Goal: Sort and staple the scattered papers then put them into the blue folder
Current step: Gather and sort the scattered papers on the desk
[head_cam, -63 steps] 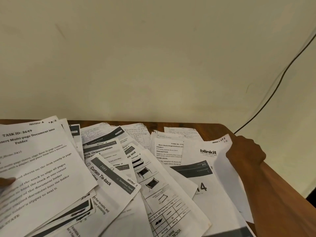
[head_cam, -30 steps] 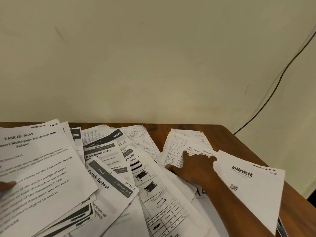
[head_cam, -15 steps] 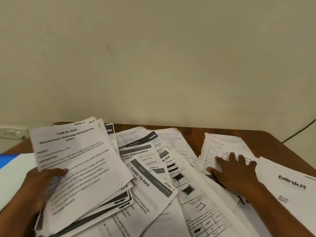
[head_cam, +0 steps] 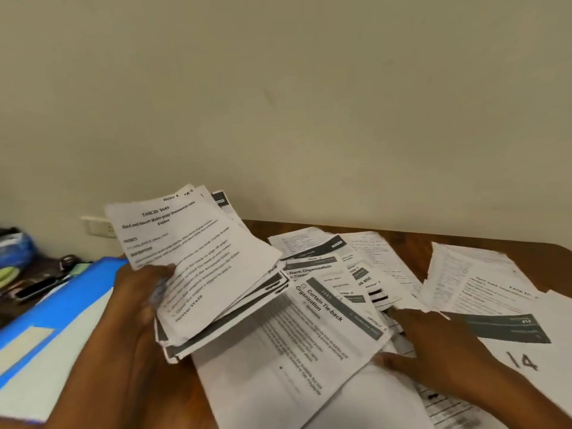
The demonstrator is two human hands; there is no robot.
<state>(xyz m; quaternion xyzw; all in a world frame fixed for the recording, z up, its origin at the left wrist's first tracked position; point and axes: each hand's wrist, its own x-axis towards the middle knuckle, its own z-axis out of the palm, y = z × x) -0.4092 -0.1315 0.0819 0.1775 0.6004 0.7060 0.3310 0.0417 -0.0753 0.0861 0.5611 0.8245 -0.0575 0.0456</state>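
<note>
My left hand [head_cam: 139, 292] grips a stack of printed sheets [head_cam: 198, 267] by its left edge and holds it tilted above the table. Its top page reads "TASK ID: 3649". My right hand [head_cam: 433, 345] rests on the scattered papers [head_cam: 325, 329] at the right, with the thumb under the edge of the "Curtain Tie-back" sheet [head_cam: 309, 351]. Whether it grips that sheet is unclear. The blue folder [head_cam: 58, 308] lies flat at the left, beside my left forearm. More loose sheets [head_cam: 476, 283] lie at the far right. No stapler is visible.
The brown wooden table [head_cam: 408, 239] stands against a cream wall. Left of the folder sit dark clutter [head_cam: 37, 280] and a blue bag [head_cam: 15, 249]. A white wall socket [head_cam: 97, 226] is behind the held stack.
My left hand has lifted the stack higher and tilted it. My right hand moved off the far sheets toward the middle pile. The view swung left, and the folder came into sight.
</note>
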